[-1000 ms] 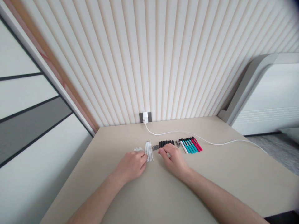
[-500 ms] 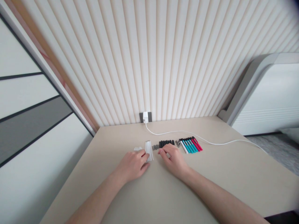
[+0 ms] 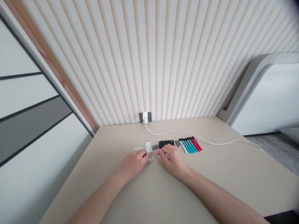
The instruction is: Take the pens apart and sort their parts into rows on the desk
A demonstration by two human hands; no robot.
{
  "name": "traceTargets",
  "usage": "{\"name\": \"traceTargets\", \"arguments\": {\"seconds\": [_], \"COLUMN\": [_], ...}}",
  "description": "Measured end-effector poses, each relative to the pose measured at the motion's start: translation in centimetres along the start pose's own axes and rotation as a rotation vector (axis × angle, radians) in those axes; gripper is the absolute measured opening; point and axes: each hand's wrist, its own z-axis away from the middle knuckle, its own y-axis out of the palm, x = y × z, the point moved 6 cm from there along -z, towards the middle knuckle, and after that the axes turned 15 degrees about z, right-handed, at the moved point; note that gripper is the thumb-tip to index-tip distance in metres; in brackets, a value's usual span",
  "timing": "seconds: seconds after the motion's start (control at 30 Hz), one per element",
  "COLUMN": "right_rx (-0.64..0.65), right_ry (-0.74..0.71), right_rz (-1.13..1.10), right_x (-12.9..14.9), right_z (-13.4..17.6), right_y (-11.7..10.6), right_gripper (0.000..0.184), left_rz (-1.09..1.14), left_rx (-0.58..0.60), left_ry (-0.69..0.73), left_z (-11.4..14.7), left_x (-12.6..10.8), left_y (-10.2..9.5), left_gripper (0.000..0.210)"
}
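My left hand (image 3: 134, 161) lies over the lower part of a row of thin white sticks (image 3: 148, 146) that look like pen refills. Its index finger reaches across them, with the thumb lower and apart. Small clear-white pieces (image 3: 137, 148) show just beyond its knuckles. My right hand (image 3: 173, 159) rests on the table with fingers curled and thumb against the index finger; anything inside is too small to see. Beyond it lie several black tubes (image 3: 166, 143), partly covered. Small grey metal-looking parts (image 3: 155, 147) sit between sticks and tubes.
More small dark parts (image 3: 177, 143) lie right of the tubes, beside several pen barrels (image 3: 190, 145) in white, teal and red with black ends. A white charger (image 3: 145, 117) is plugged in at the ribbed wall (image 3: 149, 62); its cable (image 3: 184, 132) crosses the table (image 3: 144, 196).
My left index finger has stretched right across the white sticks, and the thumb has moved up closer to them. My right hand has hardly moved.
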Motion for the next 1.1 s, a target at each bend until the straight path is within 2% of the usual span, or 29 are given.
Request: {"name": "traceTargets", "arguments": {"seconds": [0.1, 0.23, 0.57, 0.67, 0.8, 0.9, 0.93, 1.03, 1.1], "right_rx": [0.013, 0.014, 0.028, 0.023, 0.023, 0.046, 0.061, 0.132, 0.17], "right_ry": [-0.008, -0.023, -0.016, -0.018, -0.052, -0.136, -0.178, -0.323, -0.38], "right_rz": [0.021, 0.02, 0.026, 0.035, -0.025, -0.112, -0.13, -0.149, -0.158], "right_x": [-0.1, -0.1, -0.3, -0.2, 0.2, 1.0, 1.4, 2.6, 3.2], "right_z": [0.0, 0.0, 0.1, 0.1, 0.1, 0.3, 0.4, 0.9, 1.2], "right_y": [0.3, 0.5, 0.5, 0.4, 0.1, -0.2, -0.2, 0.0, 0.3], "right_gripper": [0.028, 0.029, 0.029, 0.028, 0.026, 0.019, 0.024, 0.044, 0.039], "left_rz": [-0.015, -0.001, -0.005, 0.042, 0.182, 0.339, 0.386, 0.466, 0.483], "left_rx": [-0.002, -0.018, -0.074, -0.169, -0.405, -0.549, -0.582, -0.618, -0.601], "left_ry": [0.011, 0.028, 0.082, 0.119, 0.2, 0.368, 0.443, 0.617, 0.632], "left_z": [-0.2, -0.4, -0.2, -0.1, 0.8, 1.8, 2.1, 2.8, 2.8], "left_x": [-0.3, -0.5, -0.6, -0.9, -1.6, -2.8, -3.4, -4.9, -5.4], "left_y": [0.4, 0.8, 0.8, 0.2, -1.4, -2.6, -2.9, -3.5, -3.4], "left_gripper": [0.039, 0.03, 0.026, 0.03, 0.035, 0.038, 0.038, 0.032, 0.028]}}
